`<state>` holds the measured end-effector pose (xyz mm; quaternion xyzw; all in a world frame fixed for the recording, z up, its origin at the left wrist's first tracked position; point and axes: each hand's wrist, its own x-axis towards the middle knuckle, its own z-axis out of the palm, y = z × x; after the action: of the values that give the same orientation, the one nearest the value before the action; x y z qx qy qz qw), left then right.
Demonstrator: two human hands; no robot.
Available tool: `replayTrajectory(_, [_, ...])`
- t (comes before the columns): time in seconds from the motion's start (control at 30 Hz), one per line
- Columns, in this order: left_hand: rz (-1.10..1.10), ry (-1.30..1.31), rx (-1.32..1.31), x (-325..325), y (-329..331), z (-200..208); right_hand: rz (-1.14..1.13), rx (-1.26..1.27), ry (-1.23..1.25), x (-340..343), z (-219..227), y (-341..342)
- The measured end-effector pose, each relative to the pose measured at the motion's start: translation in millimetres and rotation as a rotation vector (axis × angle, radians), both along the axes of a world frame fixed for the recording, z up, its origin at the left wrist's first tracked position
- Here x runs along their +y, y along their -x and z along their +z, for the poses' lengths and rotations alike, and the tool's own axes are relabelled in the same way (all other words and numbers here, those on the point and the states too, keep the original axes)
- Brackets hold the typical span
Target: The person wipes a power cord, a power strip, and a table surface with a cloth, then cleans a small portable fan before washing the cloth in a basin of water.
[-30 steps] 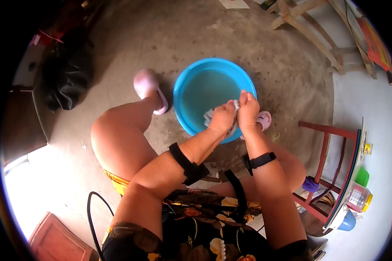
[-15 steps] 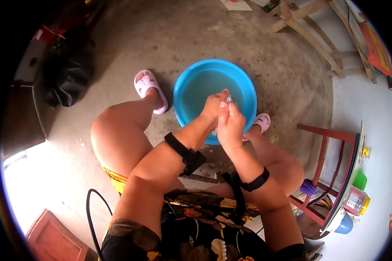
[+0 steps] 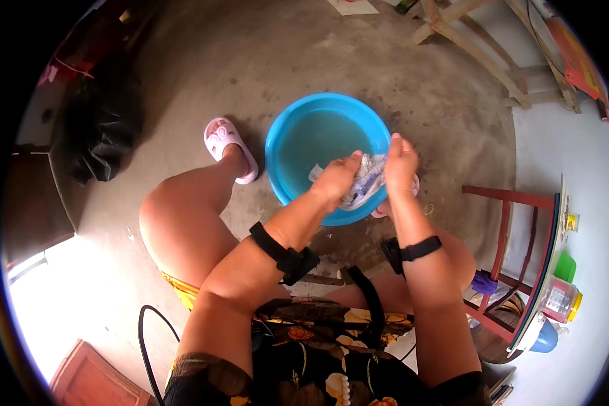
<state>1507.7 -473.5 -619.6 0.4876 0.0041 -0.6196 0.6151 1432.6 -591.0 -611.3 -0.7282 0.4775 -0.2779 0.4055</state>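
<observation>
A wet white cloth with bluish-purple patches [image 3: 368, 179] is stretched between my two hands above the right side of a blue plastic basin [image 3: 275, 145]. My left hand [image 3: 338, 178] is closed on the cloth's left part, and a loose end pokes out past it over the water. The cloth's right end is gripped by my right hand [image 3: 400, 164], held at the basin's right rim with the thumb up. Cloudy greenish water [image 3: 311, 145] lies in the basin. Which garment or cloth it is, I cannot tell.
The basin stands on a concrete floor [image 3: 183, 88] between my feet in pink slippers [image 3: 222, 141]. A black plastic bag [image 3: 105, 135] lies at the left. Wooden trestle legs [image 3: 474, 47] are at the far right, and a red-brown table frame [image 3: 501, 250] holds jars nearer by.
My hands were close together, wringing the bunched cloth. My right hand has moved right and slightly up, so the cloth is now spread out between both hands.
</observation>
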Motion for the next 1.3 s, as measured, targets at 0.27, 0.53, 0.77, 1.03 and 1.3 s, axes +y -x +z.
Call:
replayTrajectory(0.27, [-0.204, 0.164, 0.161, 13, -34, 11, -0.066, -0.255, -0.11, -17, 63, 4])
replayTrajectory(0.53, [-0.141, 0.567, 0.556, 13, -30, 24, 0.141, 0.206, 0.158, -8, 41, 19])
replayTrajectory(0.77, [0.02, 0.563, 0.526, 13, -34, 13, 0.073, -0.068, -0.766, 45, 50, 13])
replayTrajectory(1.03, [0.188, 0.402, 0.301, 6, -38, 14, 0.149, -0.277, -0.423, 45, 35, 7])
replayTrajectory(1.3, [0.425, 0.192, 0.216, 0, -30, 4, 0.265, -0.057, -0.055, 80, 41, -5])
